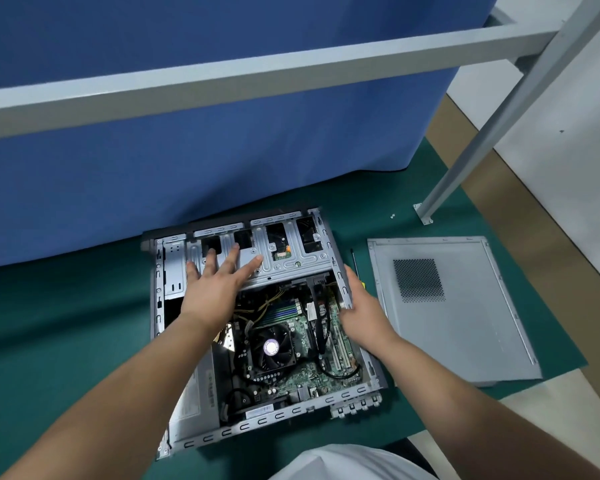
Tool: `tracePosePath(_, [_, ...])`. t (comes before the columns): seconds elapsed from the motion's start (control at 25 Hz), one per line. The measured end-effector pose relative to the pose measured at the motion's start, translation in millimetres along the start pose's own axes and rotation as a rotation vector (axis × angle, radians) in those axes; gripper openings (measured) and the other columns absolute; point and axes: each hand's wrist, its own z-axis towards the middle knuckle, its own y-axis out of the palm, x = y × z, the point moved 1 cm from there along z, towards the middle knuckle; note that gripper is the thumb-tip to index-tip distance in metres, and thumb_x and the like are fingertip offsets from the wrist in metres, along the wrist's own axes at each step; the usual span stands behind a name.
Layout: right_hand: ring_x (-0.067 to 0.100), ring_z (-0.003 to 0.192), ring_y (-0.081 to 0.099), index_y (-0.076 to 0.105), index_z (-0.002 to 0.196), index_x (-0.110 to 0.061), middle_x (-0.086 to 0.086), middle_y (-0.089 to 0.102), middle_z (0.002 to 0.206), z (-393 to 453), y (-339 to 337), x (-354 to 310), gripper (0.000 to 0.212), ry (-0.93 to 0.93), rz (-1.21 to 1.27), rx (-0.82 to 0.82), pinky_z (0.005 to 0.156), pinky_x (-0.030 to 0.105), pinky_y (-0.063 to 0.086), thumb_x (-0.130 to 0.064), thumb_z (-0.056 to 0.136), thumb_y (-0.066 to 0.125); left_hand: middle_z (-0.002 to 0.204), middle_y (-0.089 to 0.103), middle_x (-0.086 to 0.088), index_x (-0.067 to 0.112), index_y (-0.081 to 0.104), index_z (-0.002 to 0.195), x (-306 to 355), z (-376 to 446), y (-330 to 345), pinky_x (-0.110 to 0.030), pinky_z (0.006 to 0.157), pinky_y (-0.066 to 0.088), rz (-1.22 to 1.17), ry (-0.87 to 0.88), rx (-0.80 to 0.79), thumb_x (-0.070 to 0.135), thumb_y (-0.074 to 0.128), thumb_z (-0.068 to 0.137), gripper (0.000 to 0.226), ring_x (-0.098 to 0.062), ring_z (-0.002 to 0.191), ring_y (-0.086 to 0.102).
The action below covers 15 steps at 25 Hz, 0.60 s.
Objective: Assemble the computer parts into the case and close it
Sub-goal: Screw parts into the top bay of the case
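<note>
An open grey computer case (274,422) lies on its side on the green mat. Inside it I see a motherboard (302,372) with a black CPU fan (270,347), and a power supply (194,393) at the near left. A metal drive cage (291,258) spans the far end. My left hand (219,278) lies flat on the cage with fingers spread and straight. My right hand (359,306) grips the case's right rim beside the cage. The detached side panel (465,323) with a vent grid lies flat to the right.
A screwdriver (355,268) lies between the case and the panel. A blue cloth (187,150) hangs right behind the case. A grey metal frame bar (257,71) crosses overhead, and its leg (440,188) stands on the mat at the far right, with a small screw (392,216) near it.
</note>
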Motion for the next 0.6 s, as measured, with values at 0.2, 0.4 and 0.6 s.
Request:
tracePosePath(0.2, [0.011, 0.062, 0.059, 0.008, 0.162, -0.041, -0.004, 0.059, 0.116, 21.6, -2.1, -18.3, 0.094, -0.008, -0.02, 0.031, 0.045, 0.016, 0.041, 0.007, 0.09, 0.044, 0.172, -0.01, 0.001, 0.055, -0.01, 0.157, -8.4, 22.8, -15.8, -0.067, 0.123, 0.006, -0.019, -0.038, -0.021, -0.021, 0.047, 0.085, 0.119, -0.041, 0.157, -0.004])
tracePosePath(0.4, [0.022, 0.066, 0.06, 0.002, 0.162, -0.033, 0.012, 0.065, 0.117, 25.2, 6.7, -20.7, 0.086, 0.005, -0.165, 0.078, 0.056, 0.038, 0.051, -0.001, 0.095, 0.045, 0.172, -0.009, 0.002, 0.057, -0.007, 0.156, -6.4, 28.4, -2.6, -0.069, 0.122, -0.003, -0.088, -0.087, 0.035, -0.015, 0.051, 0.085, 0.116, -0.041, 0.156, -0.01])
tracePosePath(0.6, [0.025, 0.072, 0.062, 0.003, 0.162, -0.026, 0.018, 0.062, 0.122, 31.9, 10.4, -21.3, 0.085, 0.035, -0.28, 0.126, 0.057, 0.041, 0.053, -0.001, 0.093, 0.046, 0.171, -0.012, 0.006, 0.058, -0.002, 0.157, -6.2, 30.0, 9.5, -0.067, 0.12, -0.014, -0.159, -0.107, 0.074, 0.021, 0.055, 0.096, 0.091, -0.038, 0.157, -0.013])
